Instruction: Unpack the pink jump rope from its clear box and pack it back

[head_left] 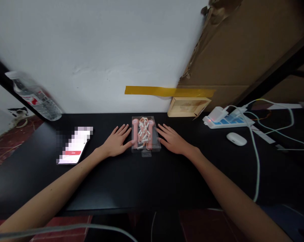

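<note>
A clear plastic box point(156, 141) lies flat on the black table, with a small hang tab at its near edge. Inside it is a beaded jump rope point(143, 130) with pink handles at both sides and pink and white beads bunched between them. My left hand point(117, 141) rests palm down left of the box, fingers spread, its thumb at the box's lower left edge. On the other side my right hand point(173, 138) also lies flat with fingers apart, its fingertips and thumb at the right edge. Neither hand grips anything.
A lit phone point(74, 146) lies to the left, and a plastic bottle point(37, 97) stands behind it. Against the back wall leans a shallow tan box point(188, 107). At right are a power strip point(226, 121) with chargers, a white mouse point(236, 138) and loose cables point(256, 161).
</note>
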### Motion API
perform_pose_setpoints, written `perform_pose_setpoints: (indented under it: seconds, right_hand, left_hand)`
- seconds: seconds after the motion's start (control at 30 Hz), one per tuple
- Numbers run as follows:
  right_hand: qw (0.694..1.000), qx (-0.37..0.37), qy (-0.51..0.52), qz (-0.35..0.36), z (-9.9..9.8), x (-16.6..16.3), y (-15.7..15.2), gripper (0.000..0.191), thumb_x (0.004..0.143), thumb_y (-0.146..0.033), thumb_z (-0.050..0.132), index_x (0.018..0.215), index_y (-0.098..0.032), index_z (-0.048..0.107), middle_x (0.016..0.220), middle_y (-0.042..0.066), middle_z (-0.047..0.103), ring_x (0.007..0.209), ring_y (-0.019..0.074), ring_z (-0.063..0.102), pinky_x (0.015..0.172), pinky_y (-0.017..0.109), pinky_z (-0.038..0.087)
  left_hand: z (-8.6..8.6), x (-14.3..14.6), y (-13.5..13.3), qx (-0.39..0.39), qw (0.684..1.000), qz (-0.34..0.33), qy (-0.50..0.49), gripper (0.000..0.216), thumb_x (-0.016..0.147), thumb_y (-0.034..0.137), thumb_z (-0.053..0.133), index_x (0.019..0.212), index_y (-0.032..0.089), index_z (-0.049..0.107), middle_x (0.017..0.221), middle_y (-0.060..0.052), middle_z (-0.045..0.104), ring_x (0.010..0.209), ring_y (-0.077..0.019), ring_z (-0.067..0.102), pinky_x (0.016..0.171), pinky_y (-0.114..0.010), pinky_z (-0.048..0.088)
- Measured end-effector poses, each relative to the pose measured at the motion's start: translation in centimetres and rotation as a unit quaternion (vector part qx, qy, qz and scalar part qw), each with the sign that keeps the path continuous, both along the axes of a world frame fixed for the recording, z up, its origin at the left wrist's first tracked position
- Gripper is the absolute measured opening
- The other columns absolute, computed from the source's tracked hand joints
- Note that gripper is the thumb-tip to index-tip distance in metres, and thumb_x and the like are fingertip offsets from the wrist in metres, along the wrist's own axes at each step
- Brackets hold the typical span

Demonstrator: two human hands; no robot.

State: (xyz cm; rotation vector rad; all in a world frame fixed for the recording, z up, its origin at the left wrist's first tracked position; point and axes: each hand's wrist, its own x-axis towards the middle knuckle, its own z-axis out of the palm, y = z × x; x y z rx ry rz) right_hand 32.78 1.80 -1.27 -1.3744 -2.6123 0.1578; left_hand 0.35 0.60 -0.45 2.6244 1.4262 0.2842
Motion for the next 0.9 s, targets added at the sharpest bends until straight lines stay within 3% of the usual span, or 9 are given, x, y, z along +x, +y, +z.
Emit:
perform_pose_setpoints:
  seconds: [0.27,0.47,0.6,0.77,0.9]
  right_hand:
    - [1.000,-0.006,-0.007,-0.006,0.3,-0.2,-0.3,0.071,0.103,-0.057,0.023,0.156,-0.012,0.035,0.163,0.016,0.030,0.152,0.0343,0.022,0.123,0.054,0.023]
    - [1.000,-0.012,0.018,-0.006,0.0,0.1,-0.1,0.077,0.101,-0.060,0.025,0.162,-0.016,0.009,0.165,0.015,0.026,0.152,0.0329,0.022,0.123,0.054,0.024]
    - [0.999,-0.003,0.047,-0.012,0.1,0.1,-0.1,0.082,0.101,-0.056,0.033,0.162,-0.019,-0.006,0.168,0.014,0.015,0.153,0.0336,0.020,0.123,0.055,0.026]
    - [0.995,0.028,0.093,-0.019,1.1,-0.2,-0.6,0.086,0.099,-0.046,0.045,0.161,-0.026,-0.011,0.170,0.009,-0.001,0.154,0.0332,0.014,0.121,0.056,0.029]
    - [0.994,0.034,0.099,0.002,1.5,-0.3,-0.7,0.076,0.098,-0.044,0.048,0.162,-0.030,0.009,0.168,0.008,0.020,0.152,0.0319,0.025,0.120,0.056,0.031]
  left_hand:
    - [0.3,-0.1,0.2,-0.031,0.999,0.004,-0.014,0.076,0.100,0.065,0.027,0.155,0.014,0.036,0.163,-0.013,0.024,0.153,-0.0264,0.016,0.124,-0.051,0.010]
    - [0.4,-0.5,0.4,-0.051,0.998,-0.008,-0.033,0.067,0.101,0.056,0.030,0.155,0.016,0.035,0.163,-0.011,0.024,0.154,-0.0261,0.015,0.124,-0.052,0.009]
    - [0.6,-0.8,0.4,-0.071,0.995,-0.015,-0.069,0.061,0.102,0.051,0.030,0.154,0.021,0.038,0.162,-0.007,0.029,0.153,-0.0255,0.018,0.123,-0.055,0.011]
    - [0.4,-0.7,0.5,-0.071,0.978,-0.011,-0.194,0.050,0.102,0.047,0.031,0.143,0.028,0.053,0.148,-0.002,0.055,0.144,-0.0241,0.042,0.121,-0.055,0.022]
    - [0.4,0.1,0.3,-0.037,0.941,0.070,-0.328,0.040,0.098,0.048,0.046,0.117,0.023,0.071,0.119,-0.006,0.074,0.111,-0.0258,0.069,0.103,-0.047,0.051]
